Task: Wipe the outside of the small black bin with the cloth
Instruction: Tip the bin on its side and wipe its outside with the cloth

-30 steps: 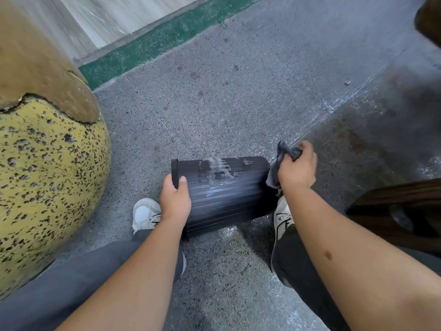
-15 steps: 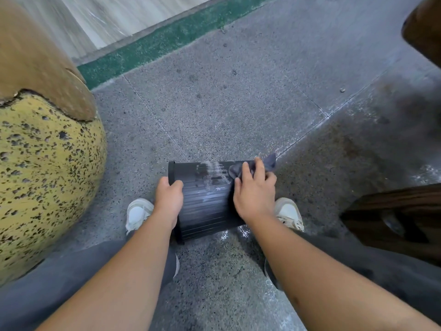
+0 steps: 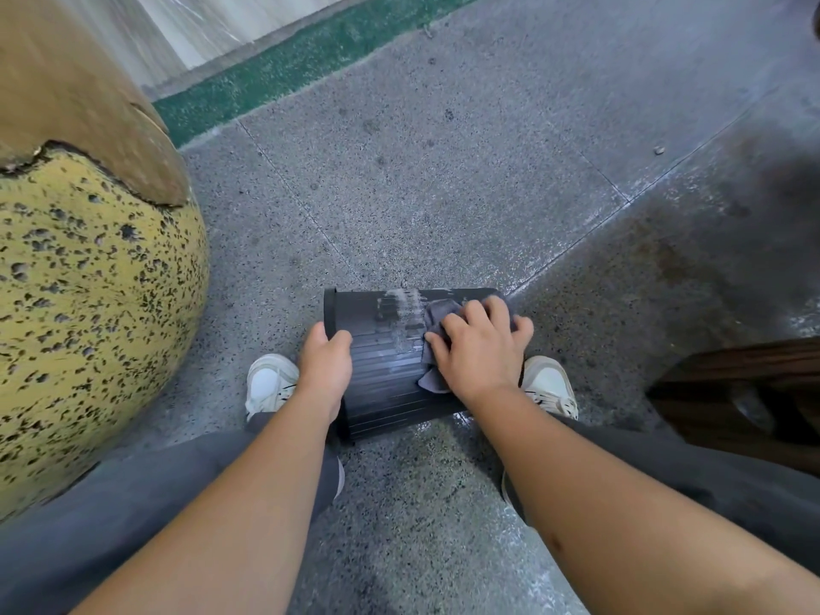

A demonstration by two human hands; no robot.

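two hands work on the small black bin [image 3: 386,383], which lies on its side on the speckled grey floor [image 3: 443,193] between two white shoes [image 3: 268,381]. the left hand [image 3: 326,366] grips the bin's rim end, fingers curled over it. the right hand [image 3: 479,348] lies flat with fingers spread, pressing a grey cloth [image 3: 437,319] onto the ribbed side just beside a pale dusty smear [image 3: 401,312]. a pitted yellow boulder [image 3: 88,304] sits at left.
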